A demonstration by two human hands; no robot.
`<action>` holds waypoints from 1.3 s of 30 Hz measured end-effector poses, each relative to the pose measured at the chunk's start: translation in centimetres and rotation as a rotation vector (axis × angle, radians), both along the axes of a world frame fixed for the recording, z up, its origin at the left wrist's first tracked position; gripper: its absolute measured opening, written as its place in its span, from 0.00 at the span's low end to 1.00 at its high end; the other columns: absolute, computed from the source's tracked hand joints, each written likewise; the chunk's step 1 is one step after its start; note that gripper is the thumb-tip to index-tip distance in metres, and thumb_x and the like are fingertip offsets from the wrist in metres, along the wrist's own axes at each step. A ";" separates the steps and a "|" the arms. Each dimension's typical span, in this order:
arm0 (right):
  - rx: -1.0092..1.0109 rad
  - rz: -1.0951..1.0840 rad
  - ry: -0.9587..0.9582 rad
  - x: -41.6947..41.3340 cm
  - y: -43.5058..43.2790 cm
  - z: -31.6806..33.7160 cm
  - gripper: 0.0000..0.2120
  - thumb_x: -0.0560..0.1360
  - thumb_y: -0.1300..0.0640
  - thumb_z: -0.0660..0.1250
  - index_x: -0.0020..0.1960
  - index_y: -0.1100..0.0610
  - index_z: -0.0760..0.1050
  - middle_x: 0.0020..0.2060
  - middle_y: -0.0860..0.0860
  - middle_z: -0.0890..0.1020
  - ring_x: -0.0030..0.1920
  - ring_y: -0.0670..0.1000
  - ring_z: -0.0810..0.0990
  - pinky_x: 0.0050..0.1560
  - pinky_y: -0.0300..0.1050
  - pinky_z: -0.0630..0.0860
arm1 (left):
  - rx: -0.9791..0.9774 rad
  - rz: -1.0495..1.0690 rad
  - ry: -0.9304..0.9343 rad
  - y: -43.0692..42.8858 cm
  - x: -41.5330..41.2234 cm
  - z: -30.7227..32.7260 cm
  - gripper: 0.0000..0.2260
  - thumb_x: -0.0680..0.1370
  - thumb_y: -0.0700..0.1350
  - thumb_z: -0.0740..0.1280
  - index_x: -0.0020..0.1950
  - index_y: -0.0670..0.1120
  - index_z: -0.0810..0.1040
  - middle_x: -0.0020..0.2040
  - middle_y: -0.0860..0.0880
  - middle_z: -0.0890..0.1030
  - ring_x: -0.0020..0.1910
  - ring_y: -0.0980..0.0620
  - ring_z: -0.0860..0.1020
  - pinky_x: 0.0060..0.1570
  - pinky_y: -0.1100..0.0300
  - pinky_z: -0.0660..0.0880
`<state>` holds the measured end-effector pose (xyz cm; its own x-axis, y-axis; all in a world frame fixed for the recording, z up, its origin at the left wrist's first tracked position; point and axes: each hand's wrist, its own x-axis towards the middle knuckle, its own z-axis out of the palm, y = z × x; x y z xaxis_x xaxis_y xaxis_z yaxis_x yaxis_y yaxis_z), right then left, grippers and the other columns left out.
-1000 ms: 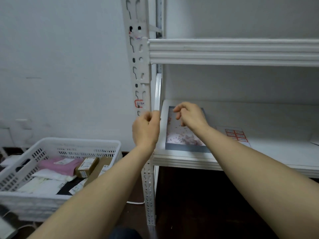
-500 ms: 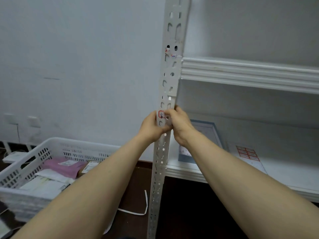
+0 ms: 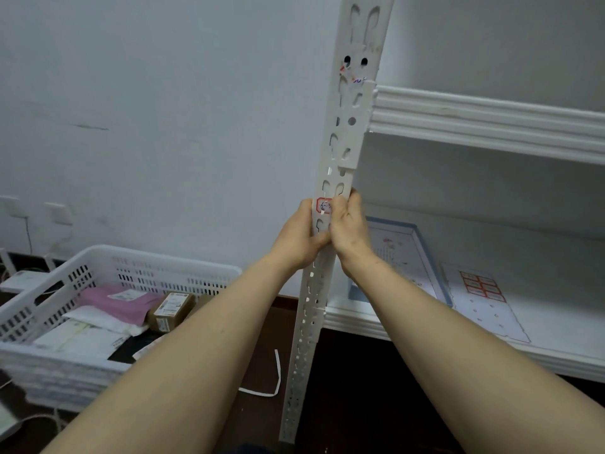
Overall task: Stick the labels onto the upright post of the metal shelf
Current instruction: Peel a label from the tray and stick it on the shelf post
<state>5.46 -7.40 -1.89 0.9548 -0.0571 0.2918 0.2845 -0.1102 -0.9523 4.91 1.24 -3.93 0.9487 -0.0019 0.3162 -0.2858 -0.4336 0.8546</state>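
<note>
- Two hands met on the white post [image 3: 347,132] of the metal rack, roughly midway between its two shelves. A red-bordered label [image 3: 323,204] showed between them on the post's front face.
- The left hand [image 3: 302,237] was closed round the post from the wall side, just beside and below the label. To me it looked like a brace, so that the thin post would not give under pressure.
- The right hand [image 3: 348,224] was closed round the opposite edge, its thumb lying up against the label's right side and hiding part of it. I judged it was rubbing the label flat.
- The label sat square on the post, over one of the slots, with blue handwriting too small for me to read. It seemed stuck in place, though I could not tell whether every edge was down.
- Higher up, level with the upper shelf [image 3: 491,116], a torn scrap [image 3: 355,78] with red and blue marks clung beside two round holes.
- On the lower shelf [image 3: 556,358] lay the sheet of labels [image 3: 481,286], flat and well to the right of the hands. Several red-bordered ones showed near its top edge, and it probably lay there so the next could be peeled without stepping away.
- Beside that sheet lay a blue-edged board [image 3: 399,247], nearer the post.
- A white basket [image 3: 157,267] holding parcels [image 3: 170,309] stood on the floor to the left, and a curled white strip [image 3: 276,371] lay near the foot of the post. Neither seemed to matter to the job.
</note>
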 end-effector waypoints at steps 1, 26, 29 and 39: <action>-0.003 0.008 -0.005 0.0 0.0 0.0 0.13 0.80 0.59 0.52 0.63 0.58 0.64 0.45 0.50 0.75 0.39 0.41 0.74 0.35 0.32 0.72 | -0.002 0.000 0.000 0.0 0.0 0.0 0.19 0.75 0.40 0.67 0.64 0.43 0.66 0.52 0.51 0.74 0.52 0.51 0.74 0.50 0.58 0.71; -0.056 0.014 0.003 -0.3 0.2 0.3 0.09 0.78 0.57 0.55 0.57 0.58 0.61 0.45 0.50 0.73 0.44 0.48 0.74 0.37 0.39 0.70 | 0.068 0.010 -0.014 0.2 0.2 -0.3 0.19 0.75 0.42 0.66 0.64 0.43 0.65 0.51 0.51 0.74 0.51 0.49 0.74 0.53 0.52 0.74; -0.106 -0.028 -0.037 0.0 0.5 0.2 0.08 0.77 0.57 0.56 0.55 0.58 0.61 0.54 0.57 0.73 0.49 0.52 0.74 0.42 0.43 0.70 | 0.109 0.030 -0.022 0.2 0.4 -0.4 0.19 0.75 0.41 0.66 0.63 0.42 0.66 0.53 0.48 0.74 0.54 0.45 0.75 0.55 0.47 0.74; -0.100 -0.024 -0.032 -0.2 0.2 0.2 0.10 0.77 0.58 0.57 0.57 0.59 0.62 0.41 0.47 0.71 0.39 0.42 0.72 0.35 0.37 0.67 | 0.076 0.026 -0.018 0.2 0.3 -0.5 0.18 0.76 0.40 0.65 0.64 0.43 0.65 0.52 0.51 0.73 0.51 0.49 0.74 0.53 0.52 0.73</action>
